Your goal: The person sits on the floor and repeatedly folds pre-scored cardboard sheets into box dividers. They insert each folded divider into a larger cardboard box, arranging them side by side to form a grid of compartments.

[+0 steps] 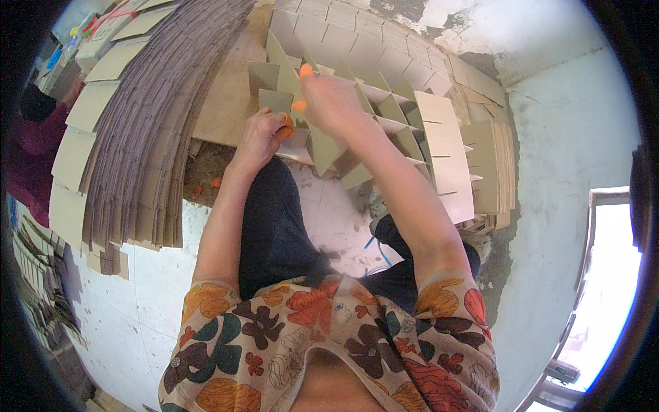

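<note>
A grid of interlocked grey-tan cardboard divider strips [324, 150] stands on edge in front of me, forming diamond-shaped cells. My left hand [259, 137] is closed at the grid's near left corner, its fingertips pinching a cardboard strip there. Orange covers sit on the fingertips of both hands. Farther in and to the right, my right hand [333, 103] reaches over the grid, thumb and forefinger closing on an upright strip at its left side; the other fingers are partly hidden. At the grid's right end stands a wide slotted strip [443, 147].
Long rows of stacked cardboard sheets [158, 103] fill the left. Slotted strips [343, 41] line the back, and another cardboard stack [491, 165] stands by the right wall [570, 137]. A person in dark red [31, 161] is at far left. A blue strap [382, 254] lies near my legs.
</note>
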Available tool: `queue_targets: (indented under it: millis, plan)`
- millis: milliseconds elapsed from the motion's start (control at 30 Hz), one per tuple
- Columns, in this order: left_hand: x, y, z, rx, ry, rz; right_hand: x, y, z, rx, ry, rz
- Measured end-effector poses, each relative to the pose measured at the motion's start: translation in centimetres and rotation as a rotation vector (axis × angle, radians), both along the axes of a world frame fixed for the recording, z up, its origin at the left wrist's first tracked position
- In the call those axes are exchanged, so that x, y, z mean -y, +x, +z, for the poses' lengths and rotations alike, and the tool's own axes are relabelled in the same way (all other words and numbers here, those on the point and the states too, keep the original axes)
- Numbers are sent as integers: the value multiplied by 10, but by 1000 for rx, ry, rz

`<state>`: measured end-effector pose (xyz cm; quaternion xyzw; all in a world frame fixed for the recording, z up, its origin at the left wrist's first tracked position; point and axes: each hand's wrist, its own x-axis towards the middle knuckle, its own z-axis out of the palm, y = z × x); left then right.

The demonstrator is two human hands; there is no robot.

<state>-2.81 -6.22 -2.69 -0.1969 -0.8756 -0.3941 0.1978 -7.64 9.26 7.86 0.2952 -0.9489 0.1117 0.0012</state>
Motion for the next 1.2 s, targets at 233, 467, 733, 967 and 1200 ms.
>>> queue_targets:
  millis: [233, 467, 733, 967, 1200]
  plan:
    - [-4, -4, -3, 85, 13, -15, -11, 46, -37, 210, 246, 109]
    - [-5, 4, 7, 15, -109, 17, -49, 48, -10, 189, 90, -71]
    - [-44, -13, 52, 77, -432, -159, -311, 32, -18, -328, 80, -813]
    - [-54, -89, 43, 146, -576, -238, -359, 50, -20, 374, -528, -821]
    - [-78, -129, 46, 236, -554, -323, -396, 50, -17, 306, -522, -973]
